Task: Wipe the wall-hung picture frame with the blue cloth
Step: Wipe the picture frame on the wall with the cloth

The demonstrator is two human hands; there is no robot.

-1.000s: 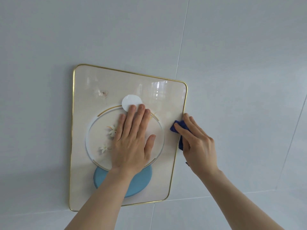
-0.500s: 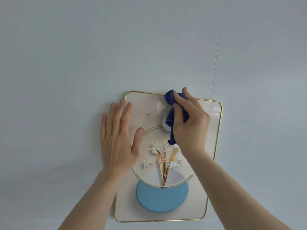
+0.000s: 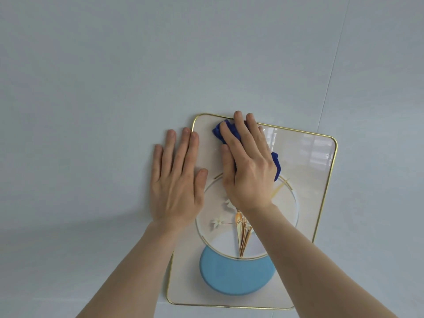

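The picture frame (image 3: 309, 171) hangs on the wall, cream with a thin gold rim, a circle with flowers and a light blue disc low down. My right hand (image 3: 249, 171) lies flat on its upper left part, pressing the dark blue cloth (image 3: 220, 131) against the glass; cloth shows past the fingertips and at the hand's right side. My left hand (image 3: 177, 180) rests flat, fingers spread, over the frame's left edge, mostly on the wall, holding nothing.
The wall (image 3: 114, 88) is pale grey-white panels with a thin seam (image 3: 330, 72) running down toward the frame's upper right. Both bare forearms reach up from the bottom of the view across the frame's lower half.
My right hand has flattened out on the cloth and slid toward the frame's upper left corner. The left hand stays at the left edge. The frame appears larger and slightly tilted in view.
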